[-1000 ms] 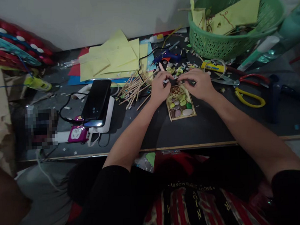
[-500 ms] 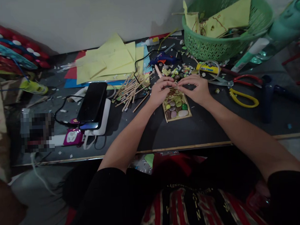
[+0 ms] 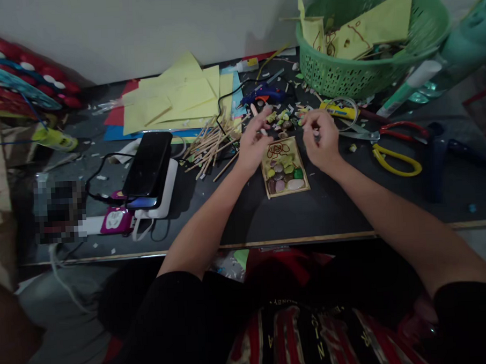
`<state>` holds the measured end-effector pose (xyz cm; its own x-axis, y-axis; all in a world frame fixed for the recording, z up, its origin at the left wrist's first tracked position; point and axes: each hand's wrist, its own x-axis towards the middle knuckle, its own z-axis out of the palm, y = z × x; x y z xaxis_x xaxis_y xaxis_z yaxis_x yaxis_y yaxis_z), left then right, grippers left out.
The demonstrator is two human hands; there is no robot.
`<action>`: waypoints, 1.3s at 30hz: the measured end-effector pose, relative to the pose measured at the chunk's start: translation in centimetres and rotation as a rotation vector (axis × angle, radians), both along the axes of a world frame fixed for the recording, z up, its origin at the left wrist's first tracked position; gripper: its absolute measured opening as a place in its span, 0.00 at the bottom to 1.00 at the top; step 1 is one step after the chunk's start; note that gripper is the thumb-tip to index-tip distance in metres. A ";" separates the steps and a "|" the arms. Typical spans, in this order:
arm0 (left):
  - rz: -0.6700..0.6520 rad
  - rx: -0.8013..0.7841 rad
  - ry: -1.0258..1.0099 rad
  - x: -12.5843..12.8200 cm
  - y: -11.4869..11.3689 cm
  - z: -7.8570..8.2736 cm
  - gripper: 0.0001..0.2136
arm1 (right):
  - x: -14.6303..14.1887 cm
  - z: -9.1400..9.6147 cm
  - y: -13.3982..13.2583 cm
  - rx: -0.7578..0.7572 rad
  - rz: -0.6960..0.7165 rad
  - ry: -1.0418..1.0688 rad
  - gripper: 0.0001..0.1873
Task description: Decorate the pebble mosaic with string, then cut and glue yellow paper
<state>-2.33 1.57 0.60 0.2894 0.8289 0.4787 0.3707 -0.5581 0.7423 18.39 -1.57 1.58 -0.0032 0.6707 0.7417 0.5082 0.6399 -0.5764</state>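
Observation:
A small cardboard frame [image 3: 303, 187] lies on the dark table, with coloured pebbles in its near half and a brown wire squiggle in its far half. My left hand [image 3: 250, 145] rests at the frame's left far corner, its fingers stretched loosely toward a scatter of small pebbles [image 3: 281, 117] and holding nothing I can see. My right hand [image 3: 320, 139] hovers at the frame's right far corner. Its fingertips are pinched together on something too small to make out.
Left of the hands lie wooden sticks [image 3: 209, 142], yellow paper sheets [image 3: 175, 96] and a phone [image 3: 147, 163] on a white power bank. A blue glue gun [image 3: 263, 93] and a green basket [image 3: 363, 75] sit behind. Red scissors [image 3: 401, 128] and yellow scissors [image 3: 395, 162] lie right.
My hands were joined over the frame's far edge; now they have parted, left hand to the left and right hand to the right, uncovering the wire squiggle.

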 end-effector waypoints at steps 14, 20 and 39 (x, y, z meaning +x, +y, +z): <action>0.297 -0.154 0.622 -0.9 -1.8 2.5 0.09 | 1.3 -1.4 1.0 -0.313 0.033 -0.146 0.25; 0.249 0.027 0.549 -0.8 -0.5 0.2 0.06 | 1.3 -0.9 0.8 -0.393 0.157 -0.332 0.30; -0.027 0.088 0.553 0.2 0.4 0.0 0.15 | 0.9 -0.9 0.4 -0.344 0.198 -0.358 0.33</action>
